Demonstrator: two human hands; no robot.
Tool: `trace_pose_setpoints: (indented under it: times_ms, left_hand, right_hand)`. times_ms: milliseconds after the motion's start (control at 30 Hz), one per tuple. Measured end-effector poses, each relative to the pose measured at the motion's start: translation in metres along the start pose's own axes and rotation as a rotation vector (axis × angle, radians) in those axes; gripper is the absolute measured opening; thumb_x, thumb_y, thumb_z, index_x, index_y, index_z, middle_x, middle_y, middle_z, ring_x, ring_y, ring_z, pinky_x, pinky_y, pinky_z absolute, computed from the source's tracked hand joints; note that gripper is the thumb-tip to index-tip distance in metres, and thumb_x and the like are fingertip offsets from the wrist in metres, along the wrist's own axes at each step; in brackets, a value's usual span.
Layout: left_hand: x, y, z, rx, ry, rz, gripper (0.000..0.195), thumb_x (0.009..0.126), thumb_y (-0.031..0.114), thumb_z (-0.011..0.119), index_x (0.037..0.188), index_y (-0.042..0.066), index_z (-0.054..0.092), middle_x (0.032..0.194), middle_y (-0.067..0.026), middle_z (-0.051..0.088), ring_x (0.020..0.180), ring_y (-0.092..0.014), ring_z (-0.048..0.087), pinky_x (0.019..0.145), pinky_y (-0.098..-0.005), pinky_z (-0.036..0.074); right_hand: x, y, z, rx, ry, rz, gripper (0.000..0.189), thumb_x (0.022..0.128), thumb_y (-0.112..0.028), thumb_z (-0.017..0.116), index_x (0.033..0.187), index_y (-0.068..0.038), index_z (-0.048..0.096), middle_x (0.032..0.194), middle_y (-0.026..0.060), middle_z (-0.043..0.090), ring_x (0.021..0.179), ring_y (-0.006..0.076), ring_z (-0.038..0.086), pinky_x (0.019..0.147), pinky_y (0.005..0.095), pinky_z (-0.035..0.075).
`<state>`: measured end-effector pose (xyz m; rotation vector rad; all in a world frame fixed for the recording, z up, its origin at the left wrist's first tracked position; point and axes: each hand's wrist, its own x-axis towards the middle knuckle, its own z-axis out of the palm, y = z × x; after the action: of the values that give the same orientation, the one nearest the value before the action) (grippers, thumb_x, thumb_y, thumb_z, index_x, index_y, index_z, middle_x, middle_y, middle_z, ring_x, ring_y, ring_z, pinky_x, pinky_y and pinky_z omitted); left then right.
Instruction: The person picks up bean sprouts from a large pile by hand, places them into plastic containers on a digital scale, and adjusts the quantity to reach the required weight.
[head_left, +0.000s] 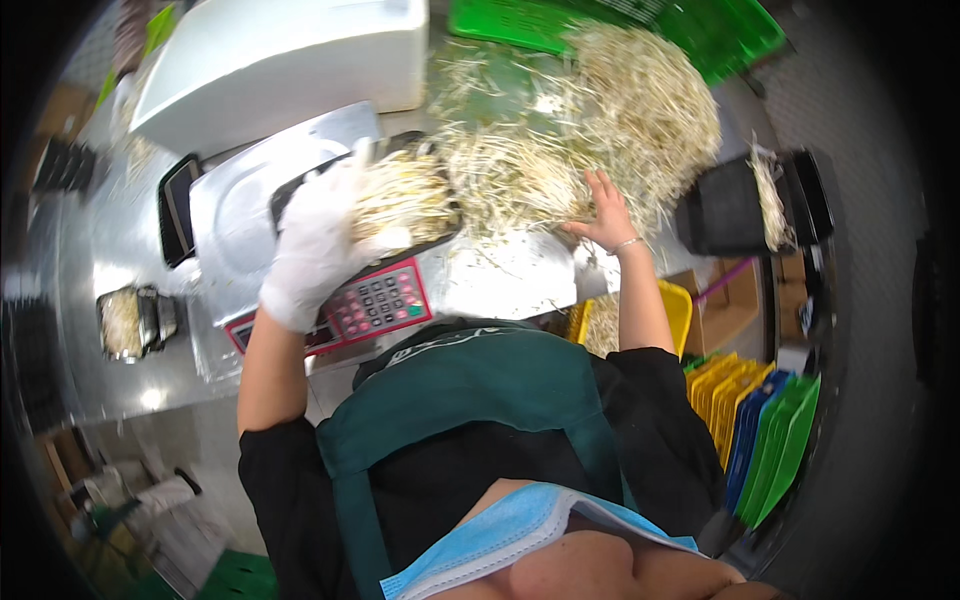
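My left hand (319, 225), in a white glove, spans a bundle of bean sprouts (409, 195), fingers on the far side and thumb on the near side. The bundle lies in a black tray (442, 234), partly hidden by the glove. Below that tray is a digital scale with a metal platform (232, 225) and a red-framed keypad (379, 304). Bare and with fingers apart, my right hand (606, 214) touches the near edge of a loose heap of bean sprouts (517, 176).
A larger sprout mound (645, 105) rises beside a green crate (510, 22). Behind the scale stands a white foam box (292, 67). Black trays (720, 210) are stacked at right, a phone (178, 210) and a filled pack (121, 322) at left. A yellow basket (677, 315) sits below the table edge.
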<state>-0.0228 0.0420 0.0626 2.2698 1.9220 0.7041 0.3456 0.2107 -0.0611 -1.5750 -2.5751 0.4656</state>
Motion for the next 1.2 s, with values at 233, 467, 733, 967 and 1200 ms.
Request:
trace_pose_setpoints:
  times_ms: [233, 467, 733, 967, 1200]
  left_hand:
    - [0.001, 0.013, -0.003, 0.008, 0.01, -0.052, 0.091, 0.064, 0.04, 0.074, 0.134, -0.002, 0.033, 0.119, -0.0168, 0.051, 0.109, -0.032, 0.048, 0.1, -0.0448, 0.025]
    - [-0.001, 0.039, -0.007, 0.127, 0.128, -0.116, 0.065, 0.077, 0.02, 0.065, 0.133, 0.0, 0.038, 0.128, -0.0158, 0.047, 0.116, -0.029, 0.043, 0.103, -0.0371, 0.024]
    - [-0.018, 0.036, 0.004, 0.018, 0.179, -0.156, 0.054, 0.088, 0.026, 0.055, 0.133, 0.002, 0.039, 0.135, -0.0174, 0.039, 0.123, -0.029, 0.037, 0.104, -0.0392, 0.024]
    - [-0.017, 0.04, 0.013, -0.244, 0.247, -0.239, 0.051, 0.092, 0.026, 0.049, 0.135, 0.001, 0.035, 0.138, -0.0149, 0.037, 0.128, -0.026, 0.033, 0.106, -0.0373, 0.023]
    - [-0.024, 0.037, 0.008, -0.267, 0.277, -0.326, 0.058, 0.091, 0.035, 0.051, 0.135, 0.001, 0.035, 0.139, -0.0126, 0.037, 0.129, -0.024, 0.033, 0.108, -0.0355, 0.021]
  right_hand:
    - [-0.104, 0.107, 0.067, -0.138, 0.23, 0.412, 0.092, 0.072, -0.053, 0.064, 0.135, 0.001, 0.027, 0.14, 0.0259, 0.026, 0.13, 0.0378, 0.024, 0.104, 0.0461, 0.021]
    - [-0.095, -0.075, 0.089, 0.16, 0.11, -0.011, 0.099, 0.069, -0.045, 0.069, 0.135, 0.009, 0.018, 0.138, 0.0312, 0.023, 0.13, 0.0436, 0.019, 0.107, 0.0473, 0.018]
    - [-0.027, -0.087, 0.054, 0.34, 0.112, -0.132, 0.06, 0.077, -0.035, 0.062, 0.122, 0.001, 0.045, 0.128, 0.0216, 0.043, 0.118, 0.0358, 0.041, 0.1, 0.0425, 0.033]
    - [-0.108, 0.108, 0.04, -0.126, 0.281, 0.595, 0.059, 0.087, -0.044, 0.041, 0.135, -0.009, 0.037, 0.14, 0.0178, 0.032, 0.129, 0.0305, 0.03, 0.106, 0.0429, 0.024]
    - [-0.168, 0.079, 0.052, 0.058, 0.351, 0.836, 0.084, 0.081, -0.059, 0.045, 0.134, 0.005, 0.03, 0.14, 0.0265, 0.025, 0.132, 0.0383, 0.023, 0.106, 0.0506, 0.016]
